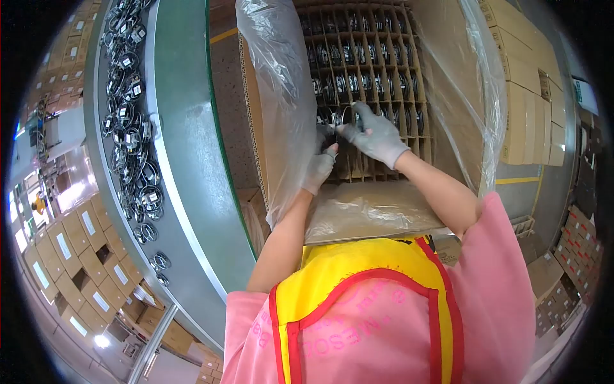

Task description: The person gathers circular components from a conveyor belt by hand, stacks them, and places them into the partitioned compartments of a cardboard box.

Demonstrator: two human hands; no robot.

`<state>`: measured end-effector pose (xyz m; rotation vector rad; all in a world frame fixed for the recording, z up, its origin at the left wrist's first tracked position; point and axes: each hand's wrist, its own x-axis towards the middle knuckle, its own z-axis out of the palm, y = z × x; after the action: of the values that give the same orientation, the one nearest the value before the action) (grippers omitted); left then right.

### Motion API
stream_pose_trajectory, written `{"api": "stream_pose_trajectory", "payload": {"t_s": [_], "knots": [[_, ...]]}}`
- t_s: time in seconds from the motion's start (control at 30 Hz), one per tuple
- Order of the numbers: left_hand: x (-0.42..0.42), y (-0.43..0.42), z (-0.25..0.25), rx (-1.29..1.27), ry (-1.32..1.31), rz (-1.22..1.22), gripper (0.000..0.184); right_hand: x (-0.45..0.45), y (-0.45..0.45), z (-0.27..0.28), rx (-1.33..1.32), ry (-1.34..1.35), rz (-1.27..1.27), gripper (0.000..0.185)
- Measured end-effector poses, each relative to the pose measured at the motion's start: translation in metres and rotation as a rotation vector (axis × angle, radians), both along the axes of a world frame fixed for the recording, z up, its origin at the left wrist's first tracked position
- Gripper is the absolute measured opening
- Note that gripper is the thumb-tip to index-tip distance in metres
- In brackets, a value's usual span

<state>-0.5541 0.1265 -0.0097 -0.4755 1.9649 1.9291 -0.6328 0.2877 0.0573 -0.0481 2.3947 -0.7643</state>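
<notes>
A large open carton (254, 131) stands in front of me, lined with clear plastic (278, 70). Inside it, a grid of cardboard dividers (414, 83) holds rows of black coiled cables (345, 54). My right hand (377, 137), in a pale grey glove, has thumb and fingers closed on a thin coiled cable (343, 118) over one of the nearer slots. Beside it on the left, my left hand (322, 165), also gloved, is closed around a dark part of the coil, its thumb uppermost; most of its fingers are hidden.
Left of the carton runs a green-edged conveyor (185, 128), with a long heap of black coiled cables (131, 96) along its far side. Stacked cartons (527, 89) stand to the right. More cartons (77, 256) are piled beyond the conveyor at lower left.
</notes>
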Motion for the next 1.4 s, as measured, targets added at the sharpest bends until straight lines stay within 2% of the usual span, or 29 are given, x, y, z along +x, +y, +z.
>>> {"api": "stream_pose_trajectory", "payload": {"t_s": [0.07, 0.17, 0.2, 0.3, 0.4, 0.5, 0.63, 0.67, 0.77, 0.8, 0.83, 0.9, 0.97, 1.03, 1.07, 1.1, 1.17, 1.23, 1.27, 1.3, 1.33, 1.4], "knots": [[-0.002, 0.001, 0.010, -0.052, -0.018, 0.005, 0.039, -0.006, -0.009, 0.003, -0.032, -0.094, 0.010, 0.068], [-0.003, 0.000, 0.011, -0.056, -0.015, 0.024, 0.041, -0.006, -0.008, -0.023, -0.169, 0.041, -0.036, 0.065], [-0.003, 0.000, 0.008, -0.041, -0.011, 0.027, 0.042, -0.004, -0.003, -0.028, -0.213, 0.090, -0.055, 0.057], [-0.006, 0.000, -0.013, -0.435, 0.367, -0.119, 0.044, -0.002, -0.001, -0.017, -0.157, 0.128, -0.044, 0.051], [-0.009, 0.000, 0.012, -0.416, 0.342, -0.117, 0.049, 0.003, -0.010, -0.001, -0.168, 0.082, -0.069, 0.049], [-0.011, -0.007, 0.011, -0.244, 0.166, -0.108, 0.049, 0.012, -0.006, -0.059, -0.531, 0.054, -0.312, 0.048], [-0.009, 0.000, 0.021, -0.146, 0.024, -0.002, 0.045, -0.004, -0.005, -0.034, -0.544, -0.082, -0.546, 0.046], [-0.009, 0.001, 0.028, -0.170, 0.008, 0.013, 0.042, -0.007, -0.001, -0.038, -0.574, -0.131, -0.533, 0.047], [-0.004, 0.003, 0.019, -0.134, 0.026, 0.050, 0.037, -0.005, -0.006, -0.044, -0.352, 0.160, -0.285, 0.036], [-0.001, 0.002, 0.010, -0.105, 0.040, 0.062, 0.036, -0.003, -0.009, -0.044, -0.323, 0.090, -0.260, 0.035], [0.001, 0.000, 0.002, -0.059, -0.013, 0.056, 0.040, -0.002, -0.015, -0.038, -0.219, 0.182, -0.157, 0.034], [0.001, -0.008, -0.008, 0.030, -0.118, 0.040, 0.049, 0.000, -0.026, -0.030, -0.066, 0.167, -0.027, 0.032], [0.000, -0.005, -0.004, 0.086, -0.077, 0.126, 0.043, 0.002, -0.028, -0.027, -0.109, 0.172, -0.068, 0.030], [0.005, -0.007, -0.026, 0.122, -0.096, 0.238, 0.040, 0.002, -0.024, -0.049, -0.144, 0.213, -0.149, 0.030], [0.016, -0.021, -0.078, 0.088, -0.011, 0.234, 0.037, 0.000, -0.015, -0.051, -0.243, 0.285, -0.201, 0.030], [0.015, -0.020, -0.074, 0.036, -0.058, 0.232, 0.038, -0.003, -0.004, -0.063, -0.291, 0.182, -0.356, 0.032], [0.013, -0.015, -0.063, -0.068, -0.103, 0.213, 0.041, -0.001, 0.020, -0.076, -0.224, 0.187, -0.370, 0.035], [0.016, -0.015, -0.067, -0.179, -0.050, 0.168, 0.045, 0.002, 0.026, -0.071, -0.281, -0.025, -0.444, 0.039], [0.013, -0.013, -0.053, -0.205, -0.105, 0.135, 0.044, 0.003, 0.026, -0.063, -0.310, -0.133, -0.481, 0.041], [0.010, -0.011, -0.039, -0.230, -0.158, 0.100, 0.043, 0.004, 0.024, -0.055, -0.218, -0.063, -0.400, 0.044], [-0.009, -0.004, 0.022, -0.221, -0.315, 0.061, 0.040, 0.003, 0.019, -0.046, -0.127, 0.008, -0.321, 0.047], [-0.015, -0.001, 0.044, -0.303, -0.276, -0.019, 0.040, -0.001, 0.009, -0.034, -0.008, 0.135, -0.172, 0.054]]}}
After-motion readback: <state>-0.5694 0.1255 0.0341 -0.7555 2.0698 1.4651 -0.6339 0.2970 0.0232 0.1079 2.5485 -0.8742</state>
